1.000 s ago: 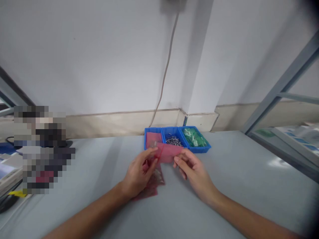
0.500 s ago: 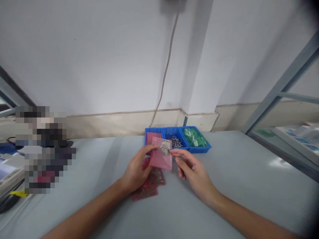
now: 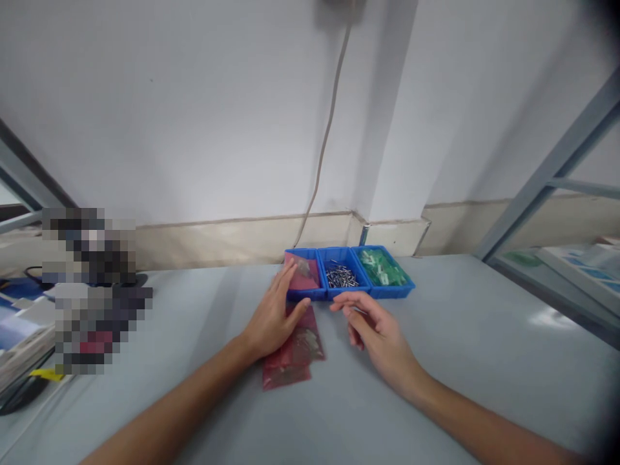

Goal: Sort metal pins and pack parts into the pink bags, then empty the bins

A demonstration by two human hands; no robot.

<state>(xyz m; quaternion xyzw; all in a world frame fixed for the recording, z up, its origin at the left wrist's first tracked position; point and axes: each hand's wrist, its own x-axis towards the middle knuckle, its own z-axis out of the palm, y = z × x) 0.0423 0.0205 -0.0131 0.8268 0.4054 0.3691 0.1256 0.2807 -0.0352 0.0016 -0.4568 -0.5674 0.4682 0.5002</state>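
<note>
My left hand [image 3: 271, 318] lies stretched forward with its fingers flat. The fingertips touch a pink bag [image 3: 304, 271] that holds small metal parts and rests in the left blue bin [image 3: 306, 295]. My right hand [image 3: 372, 324] hovers just in front of the middle blue bin [image 3: 349, 292], fingers loosely apart, holding nothing. A small pile of pink bags [image 3: 294, 354] with parts inside lies on the table [image 3: 445, 336] under and behind my left palm.
The middle bin holds metal pins [image 3: 340, 276] and the right blue bin [image 3: 402, 289] holds green parts [image 3: 382, 267]. A cable [image 3: 325, 142] runs down the wall. Clutter sits at the far left [image 3: 29, 336], and a metal shelf frame [image 3: 547, 174] stands at the right.
Both hands held a pink bag above the table. My left hand has laid it into the left bin and flattened out, and my right hand has let go and stayed low.
</note>
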